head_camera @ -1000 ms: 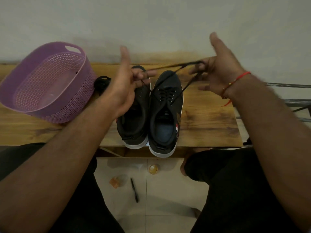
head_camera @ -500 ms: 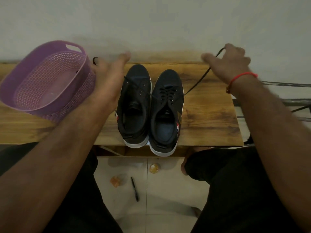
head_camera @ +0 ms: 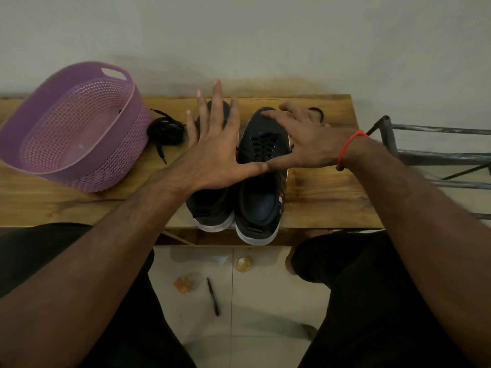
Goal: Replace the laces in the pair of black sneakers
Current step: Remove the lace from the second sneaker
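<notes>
Left side of counter mostly eaten by purple basket, tipped toward me. Loose lace bundle sits in gap between basket and sneakers, so tight squeeze there from what I see. Right of sneakers, bare wood open up to counter edge, only small lace loop near back. Metal rack blocks beyond right edge. Wall closes off back.

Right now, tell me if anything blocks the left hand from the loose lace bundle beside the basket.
Nothing visible does. The left hand is spread above the left sneaker; the loose lace bundle lies on bare table just left of it, next to the purple basket.
</notes>
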The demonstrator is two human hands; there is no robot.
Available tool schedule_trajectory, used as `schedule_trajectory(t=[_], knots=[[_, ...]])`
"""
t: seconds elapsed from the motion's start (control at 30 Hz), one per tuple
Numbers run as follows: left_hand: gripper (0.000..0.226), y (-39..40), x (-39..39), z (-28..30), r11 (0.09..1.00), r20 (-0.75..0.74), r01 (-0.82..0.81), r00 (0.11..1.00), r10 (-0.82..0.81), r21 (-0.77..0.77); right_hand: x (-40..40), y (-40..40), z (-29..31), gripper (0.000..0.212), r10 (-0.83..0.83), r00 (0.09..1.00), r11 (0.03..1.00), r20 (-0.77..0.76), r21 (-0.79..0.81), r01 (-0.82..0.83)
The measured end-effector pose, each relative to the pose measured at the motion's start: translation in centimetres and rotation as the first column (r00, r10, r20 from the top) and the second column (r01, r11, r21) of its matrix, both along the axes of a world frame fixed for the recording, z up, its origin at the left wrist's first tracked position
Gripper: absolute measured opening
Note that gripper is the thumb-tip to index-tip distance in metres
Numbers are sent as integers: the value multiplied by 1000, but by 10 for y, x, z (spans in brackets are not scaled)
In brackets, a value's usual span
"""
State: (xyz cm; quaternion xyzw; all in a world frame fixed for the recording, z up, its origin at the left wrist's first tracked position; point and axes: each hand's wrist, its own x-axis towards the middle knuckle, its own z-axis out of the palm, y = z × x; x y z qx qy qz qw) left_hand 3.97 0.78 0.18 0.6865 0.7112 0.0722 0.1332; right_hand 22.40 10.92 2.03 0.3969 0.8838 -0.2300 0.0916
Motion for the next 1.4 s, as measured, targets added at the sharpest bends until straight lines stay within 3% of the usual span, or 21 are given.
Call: schedule_trajectory(t=[0.2,0.33,0.57,0.9,1.0,1.23,1.4], knots=[[140,-3,-2,-4,996,-102,79,992,-75,35,-4,-5,-6,113,61,998,998,-5,25,-61],[127,-4,7,-7,988,-175,128,978,-111,89,-7,-8,-6,108,79,996,997,-29,6,-79],[107,-1,8,-9,996,-97,25,995,-16,89,6,5,-4,105,17,1000,1000,-12,-24,-17],[104,-2,3,-12,999,-116,6,993,-1,39,21,24,-5,104,-29,1000,984,-8,-176,27],[104,-2,6,-12,998,-72,14,997,-9,62,18,20,-2,89,-10,996,986,-85,-169,-4],[79,-2,13,-11,980,73,-59,996,46,190,7,12,0,15,30,962,999,-271,42,-20],[77,0,11,-10,979,98,-81,993,63,189,2,8,-4,12,79,973,993,-218,105,-58]])
